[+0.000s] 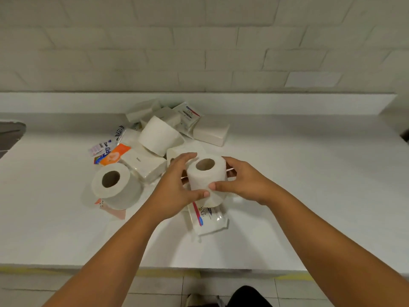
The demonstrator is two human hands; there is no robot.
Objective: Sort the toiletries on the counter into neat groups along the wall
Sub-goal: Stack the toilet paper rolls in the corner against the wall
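Note:
A white toilet roll (204, 176) stands upright in the middle of the counter (309, 185), hole facing up. My left hand (177, 187) grips its left side and my right hand (241, 182) grips its right side, thumbs meeting at the front. Beneath it lies a clear toothbrush packet (208, 218). A second roll (116, 185) stands at the left, and a third (158, 136) lies tilted on the pile behind. White tissue packs (145, 162) (211, 131), small sachets (104, 148), an orange packet (115, 156) and another toothbrush packet (189, 115) are heaped toward the wall.
A low ledge (287, 104) runs along the tiled wall behind the pile. The rim of a sink (11, 134) shows at the far left. A pinkish packet (115, 212) pokes out under the left roll. Bare counter stretches to the right and front.

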